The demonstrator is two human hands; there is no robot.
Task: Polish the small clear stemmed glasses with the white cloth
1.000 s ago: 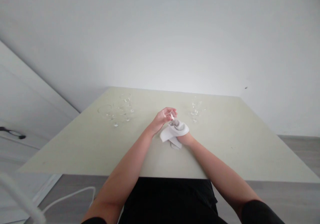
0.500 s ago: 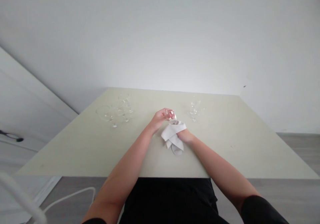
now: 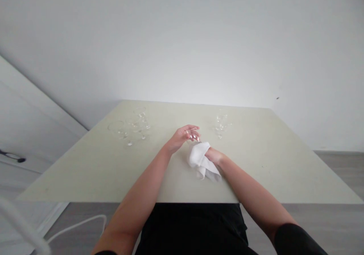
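A clear glass [image 3: 194, 136] is in my left hand [image 3: 182, 135], whose fingers curl round it above the middle of the table; its full shape is hard to make out. My right hand [image 3: 212, 155] is closed on a white cloth [image 3: 200, 155], which covers most of its fingers. The cloth is bunched against the near side of the glass, with its loose end hanging down toward me. Whatever part of the glass lies under the cloth is hidden.
Several clear stemmed glasses [image 3: 136, 125] stand close together at the left of the pale table [image 3: 85, 168]. More clear glassware [image 3: 221, 124] stands right of centre, beyond my hands. A wall [image 3: 196, 58] rises behind the table's far edge.
The cloth has shifted and turned slightly toward me, its loose end swinging to the right. My left hand has opened a little round the glass, its fingers more extended.
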